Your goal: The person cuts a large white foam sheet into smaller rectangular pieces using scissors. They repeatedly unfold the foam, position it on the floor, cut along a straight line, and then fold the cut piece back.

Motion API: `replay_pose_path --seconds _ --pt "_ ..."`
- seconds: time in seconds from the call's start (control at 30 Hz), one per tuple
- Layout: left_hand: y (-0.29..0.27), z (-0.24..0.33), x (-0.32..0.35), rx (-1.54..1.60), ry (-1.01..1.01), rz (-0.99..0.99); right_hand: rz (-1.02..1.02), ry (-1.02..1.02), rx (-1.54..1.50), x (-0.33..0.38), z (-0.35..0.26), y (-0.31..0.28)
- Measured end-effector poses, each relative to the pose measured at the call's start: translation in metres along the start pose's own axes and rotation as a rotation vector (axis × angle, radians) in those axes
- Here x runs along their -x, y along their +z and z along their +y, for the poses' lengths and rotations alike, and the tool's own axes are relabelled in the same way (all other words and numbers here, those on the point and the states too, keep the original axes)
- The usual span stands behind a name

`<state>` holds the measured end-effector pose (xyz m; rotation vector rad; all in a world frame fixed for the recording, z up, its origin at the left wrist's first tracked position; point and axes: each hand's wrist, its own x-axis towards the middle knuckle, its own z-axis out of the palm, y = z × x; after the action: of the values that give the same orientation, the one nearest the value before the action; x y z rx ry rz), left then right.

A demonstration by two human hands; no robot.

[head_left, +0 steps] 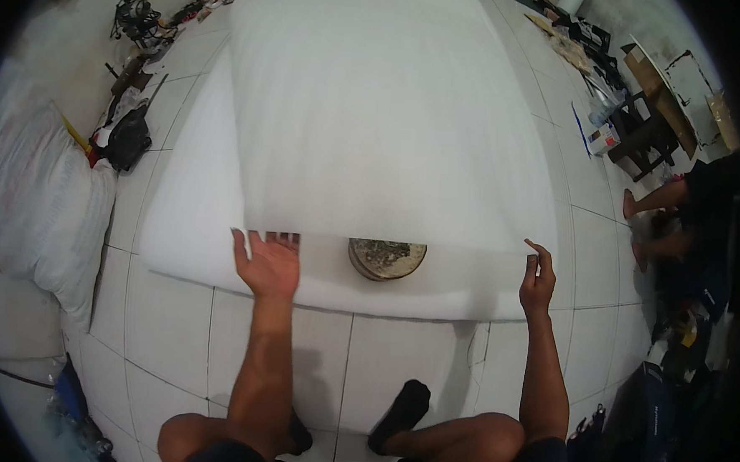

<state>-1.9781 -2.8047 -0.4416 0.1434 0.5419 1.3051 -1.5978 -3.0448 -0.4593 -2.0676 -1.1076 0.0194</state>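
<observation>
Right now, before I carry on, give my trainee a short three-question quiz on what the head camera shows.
1. True or false: the left hand lies flat and open on the white foam sheet.
2. Multiple choice: the round disc sits (A) between the two hands at the near edge of the upper foam layer, (B) on the bare tiled floor beside the big white sack, (C) in the right hand.
3. Fill in: the right hand pinches the foam sheet's near ____ corner.

Key: 1 true; 2 A; 3 right.
</observation>
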Motion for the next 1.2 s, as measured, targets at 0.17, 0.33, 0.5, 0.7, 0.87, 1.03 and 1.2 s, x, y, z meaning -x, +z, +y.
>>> replay_pose_path --seconds 0.17,0.33,0.5,0.7,0.87,1.03,1.2 --pt "-0.005 0.048 -0.081 -0.268 0.302 0.083 -0.061 -0.164 0.216 -0.007 0.052 0.038" --pt "-0.009 0.029 -0.093 -1.004 0.777 0.234 0.049 -0.131 0.287 -0.001 0.062 0.049" --pt "-0.067 -0.007 -0.065 -1.245 0.536 0.355 0.364 -0.028 0.369 0.024 0.064 0.051" --pt "-0.147 -0.022 -0.063 -2.071 0.252 0.462 0.249 -0.081 0.464 0.048 0.019 0.04" --pt "-0.164 -0.026 -0.085 -1.721 0.15 0.444 -0.323 -0.222 0.394 0.043 -0.086 0.082" --pt "-0.155 -0.013 -0.094 -1.536 -0.078 0.444 -0.529 -0.233 0.381 -0.017 -0.142 0.103" --pt "-0.156 -0.012 -0.091 -1.637 -0.019 0.352 -0.599 -0.11 0.45 -0.018 -0.164 0.151"
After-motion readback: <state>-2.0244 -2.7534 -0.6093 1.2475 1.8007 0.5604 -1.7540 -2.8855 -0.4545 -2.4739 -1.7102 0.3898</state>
